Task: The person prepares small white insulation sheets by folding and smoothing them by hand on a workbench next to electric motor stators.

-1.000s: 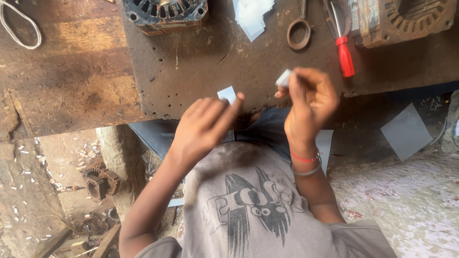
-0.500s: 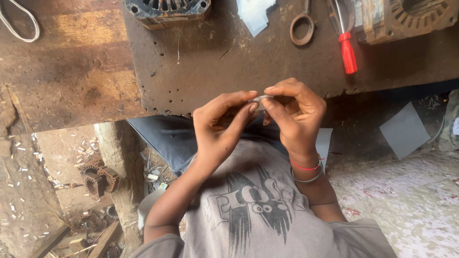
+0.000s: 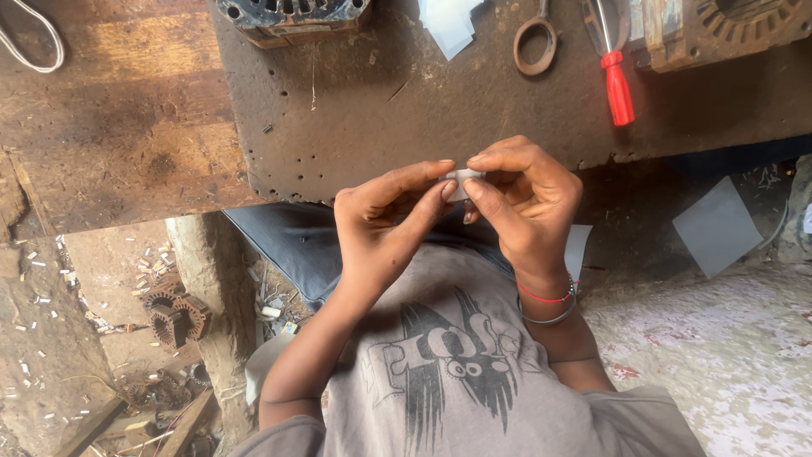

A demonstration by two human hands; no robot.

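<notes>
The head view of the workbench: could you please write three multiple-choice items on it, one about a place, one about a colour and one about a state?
1. Where does the screwdriver lie?
A. On the bench top, upper right
B. On the floor, lower left
C. In the person's lap

2. What colour is the screwdriver's handle?
A. Blue
B. Red
C. Yellow

3. How is the small pale paper piece held?
A. Lying loose on the bench
B. Pinched between the fingers of both hands
C. In the left hand alone

Answers: 1 A, the screwdriver rests on the workbench beside the scissors. 2 B, its handle is plainly red. 3 B, the left hand and right hand meet on the paper piece, fingertips closed on it above the bench edge.
</notes>
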